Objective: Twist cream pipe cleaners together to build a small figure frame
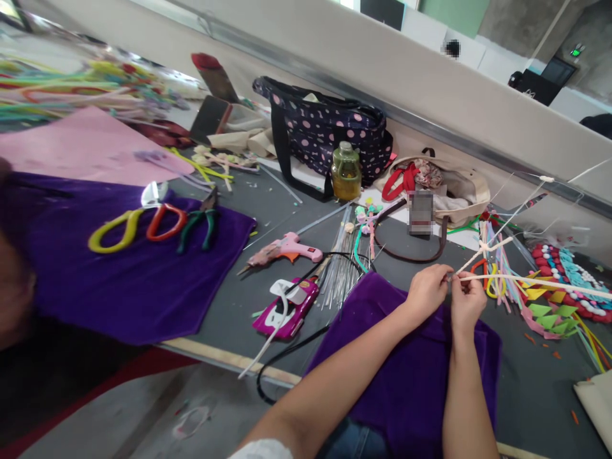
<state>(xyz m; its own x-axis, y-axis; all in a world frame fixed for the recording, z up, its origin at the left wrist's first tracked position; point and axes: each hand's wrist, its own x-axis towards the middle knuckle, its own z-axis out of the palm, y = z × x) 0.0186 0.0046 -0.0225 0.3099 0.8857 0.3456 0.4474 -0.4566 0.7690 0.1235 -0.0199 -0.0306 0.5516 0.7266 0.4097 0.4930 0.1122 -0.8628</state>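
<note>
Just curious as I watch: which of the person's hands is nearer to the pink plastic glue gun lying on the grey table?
Left. The left hand sits to the right of the pink plastic glue gun; the right hand is farther right, beyond the left.

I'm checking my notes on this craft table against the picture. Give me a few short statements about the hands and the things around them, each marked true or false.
1. Both hands, left hand and right hand, pinch the white pipe cleaner. True.
2. The pink glue gun lies on the purple cloth under the hands. False: it lies on the bare grey table.
3. The green-handled pliers rest on the far purple cloth. True.
4. The polka-dot bag stands by the wall. True.
5. The jar of yellowish liquid is tipped over. False: it stands upright before the bag.
</note>
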